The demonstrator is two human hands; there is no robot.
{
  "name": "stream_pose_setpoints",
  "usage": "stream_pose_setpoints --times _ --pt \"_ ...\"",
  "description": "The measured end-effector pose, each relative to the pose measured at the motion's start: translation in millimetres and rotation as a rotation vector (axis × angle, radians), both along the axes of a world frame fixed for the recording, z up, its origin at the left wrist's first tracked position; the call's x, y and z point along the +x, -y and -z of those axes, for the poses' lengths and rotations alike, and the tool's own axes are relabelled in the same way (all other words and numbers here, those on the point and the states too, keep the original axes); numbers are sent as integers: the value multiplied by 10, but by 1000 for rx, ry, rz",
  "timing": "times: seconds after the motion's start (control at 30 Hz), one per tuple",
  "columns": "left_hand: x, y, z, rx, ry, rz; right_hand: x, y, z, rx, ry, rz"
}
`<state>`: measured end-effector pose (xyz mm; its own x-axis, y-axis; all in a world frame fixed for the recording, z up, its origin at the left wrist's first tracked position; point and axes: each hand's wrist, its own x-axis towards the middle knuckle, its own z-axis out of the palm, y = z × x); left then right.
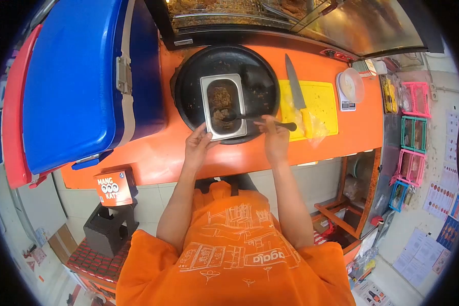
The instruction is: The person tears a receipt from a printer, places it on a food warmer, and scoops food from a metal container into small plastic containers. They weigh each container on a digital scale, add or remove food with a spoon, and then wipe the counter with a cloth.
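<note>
My left hand [198, 145] grips the near left corner of a rectangular metal food pan [207, 104], which sits over a round black tray [260, 71]. Inside the pan lies a brown, crumbly food [221, 97]. My right hand [276, 140] is closed around the black handle of a spoon [260, 120]. The spoon reaches leftward over the pan's rim, its head down in the food and partly hidden by it. To the right of my right hand, a large knife [295, 84] rests on a yellow cutting board [321, 102].
A big blue cooler box [76, 76] takes up the left of the orange counter [229, 166]. Along the back stands a glass display case [362, 30]. A small scale with a plastic bowl [349, 85] is at the right. A clear plastic bag [316, 130] lies on the board's front edge.
</note>
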<state>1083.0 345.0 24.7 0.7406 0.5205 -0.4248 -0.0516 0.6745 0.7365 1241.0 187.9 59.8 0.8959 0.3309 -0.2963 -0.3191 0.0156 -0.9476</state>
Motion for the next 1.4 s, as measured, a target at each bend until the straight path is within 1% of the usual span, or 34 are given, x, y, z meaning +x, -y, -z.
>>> stream_pose_setpoints --times 0.23,0.3,0.33,0.4,0.43,0.47,0.53,0.63,0.77,0.83,0.87,0.93,0.97,1.03,1.13,1.17,1.2,1.27,1.3,1.37,1.4 --pt "25 -29 9 10 6 8 84 -9 -299 33 -23 -10" --pt "28 -22 17 9 12 1 33 -65 -504 -131 122 -86" --pt "30 -17 26 9 17 -2 -38 -90 -492 -133 120 -89" --pt "37 -3 48 -10 30 -9 -230 -181 -445 -441 472 -246" --pt "43 0 56 -26 48 -15 -258 -221 -417 -347 856 -338" --pt "46 1 59 -28 47 -20 -320 -304 -531 -347 855 -343" --pt "59 -8 49 -27 84 -23 -425 -433 -793 -338 875 -535" --pt "63 -21 14 -46 106 -25 -454 -461 -843 -302 847 -545" --pt "53 -13 93 -59 118 -59 -441 -431 -774 -313 830 -555" --pt "47 -11 121 -71 114 -69 -424 -366 -622 -229 567 -411" --pt "59 -24 35 -67 118 -70 -373 -333 -578 -226 571 -411" --pt "97 -52 -146 -76 51 -96 -207 -274 -548 -396 446 -231" --pt "122 -64 -135 -67 65 -94 -146 -245 -561 -389 461 -224" --pt "181 -89 -68 -35 13 -65 -47 -159 -618 -182 270 -71" --pt "208 -77 -61 -56 46 -60 113 21 -673 -183 285 -36" --pt "205 -80 -76 -50 33 -49 137 42 -686 -112 317 -44" --pt "202 -90 -81 -43 39 -44 127 50 -681 -106 323 -38" --pt "181 -94 -136 -43 18 -62 45 26 -652 -319 404 -179" --pt "169 -99 -140 -42 17 -62 -7 -13 -607 -319 403 -179" --pt "151 -114 -146 -25 5 -38 -119 -121 -484 -399 726 -335" --pt "132 -102 -163 -26 2 -43 -174 -160 -431 -396 724 -341"
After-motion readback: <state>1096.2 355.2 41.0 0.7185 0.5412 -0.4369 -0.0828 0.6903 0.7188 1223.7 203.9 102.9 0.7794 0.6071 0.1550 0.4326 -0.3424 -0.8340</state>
